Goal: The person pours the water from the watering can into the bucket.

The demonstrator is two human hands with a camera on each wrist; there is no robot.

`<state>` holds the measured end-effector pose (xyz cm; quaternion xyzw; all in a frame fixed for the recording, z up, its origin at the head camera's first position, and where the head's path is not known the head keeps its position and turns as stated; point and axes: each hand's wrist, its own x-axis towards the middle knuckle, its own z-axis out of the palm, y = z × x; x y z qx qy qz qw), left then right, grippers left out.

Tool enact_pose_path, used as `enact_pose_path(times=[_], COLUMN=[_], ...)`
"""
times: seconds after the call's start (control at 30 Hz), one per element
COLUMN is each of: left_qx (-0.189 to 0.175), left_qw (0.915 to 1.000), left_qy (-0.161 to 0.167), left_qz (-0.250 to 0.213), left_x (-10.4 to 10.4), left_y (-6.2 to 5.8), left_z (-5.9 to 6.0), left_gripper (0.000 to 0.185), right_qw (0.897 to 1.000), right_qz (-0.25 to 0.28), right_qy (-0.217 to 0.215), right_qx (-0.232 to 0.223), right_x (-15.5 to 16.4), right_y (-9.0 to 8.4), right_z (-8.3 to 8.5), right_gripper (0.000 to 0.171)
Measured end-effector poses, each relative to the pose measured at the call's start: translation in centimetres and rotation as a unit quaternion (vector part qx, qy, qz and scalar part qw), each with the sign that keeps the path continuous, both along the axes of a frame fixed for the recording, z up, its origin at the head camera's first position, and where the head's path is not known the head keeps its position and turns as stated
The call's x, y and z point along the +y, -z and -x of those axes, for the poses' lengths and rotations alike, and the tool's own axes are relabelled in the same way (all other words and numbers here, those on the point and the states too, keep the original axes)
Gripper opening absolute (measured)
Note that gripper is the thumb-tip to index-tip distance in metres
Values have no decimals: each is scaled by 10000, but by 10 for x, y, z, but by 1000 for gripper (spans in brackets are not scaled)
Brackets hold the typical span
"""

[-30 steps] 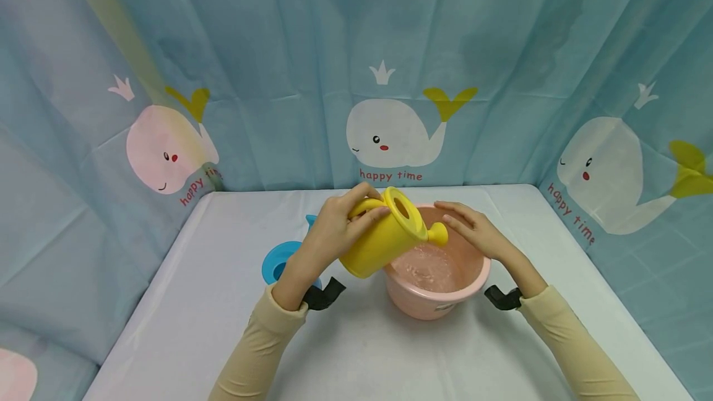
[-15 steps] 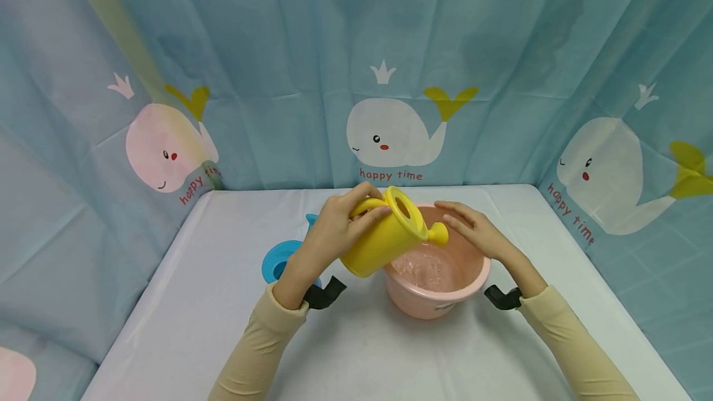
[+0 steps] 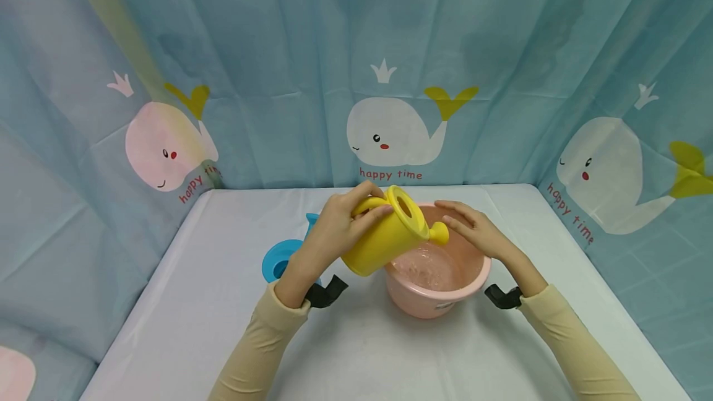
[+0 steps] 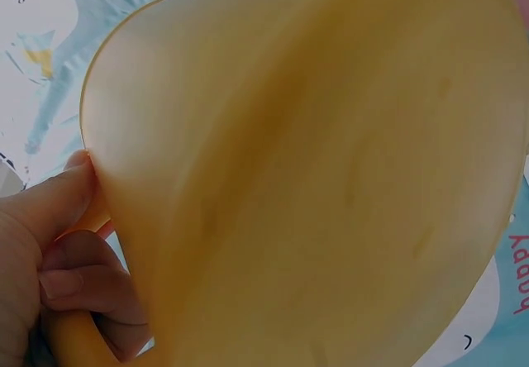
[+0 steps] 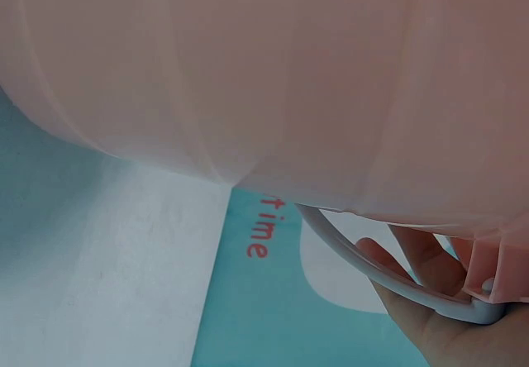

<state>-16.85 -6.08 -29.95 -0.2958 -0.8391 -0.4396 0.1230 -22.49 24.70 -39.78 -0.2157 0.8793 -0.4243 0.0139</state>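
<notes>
In the head view, we see hardly any change over the last second: the left hand [image 3: 337, 224] keeps grasping the yellow plastic watering can [image 3: 381, 243], tilted over the round pale-pink plastic bucket [image 3: 412, 303]; only the ripples in the clear water [image 3: 431, 268] differ. We judge the pouring unfinished. The right hand [image 3: 476, 231] grasps the bucket's rim. We count one can, one bucket, two hands and at least one blue, ring-shaped plastic thing [image 3: 270, 260], partly hidden. The left wrist view shows one can; the right, one curved grey bail [image 5: 397, 285].
</notes>
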Motion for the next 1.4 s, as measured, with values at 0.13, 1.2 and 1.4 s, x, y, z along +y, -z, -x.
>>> enact_pose_path(times=[0.13,1.2,1.4], left_qx=[-16,144,172], left_qw=[10000,9999,9999], left_qy=[8,25,14], left_qz=[26,8,7], left_x=[1,2,2], left_y=[-1,0,0], left_z=[0,1,1], left_gripper=[17,16,16], right_qw=[10000,10000,10000], right_qz=[-5,-6,-22], right_qy=[-14,-10,3], right_qx=[-7,44,54], right_x=[0,0,1], right_y=[0,1,2], right_z=[0,2,3], right_gripper=[44,43,42])
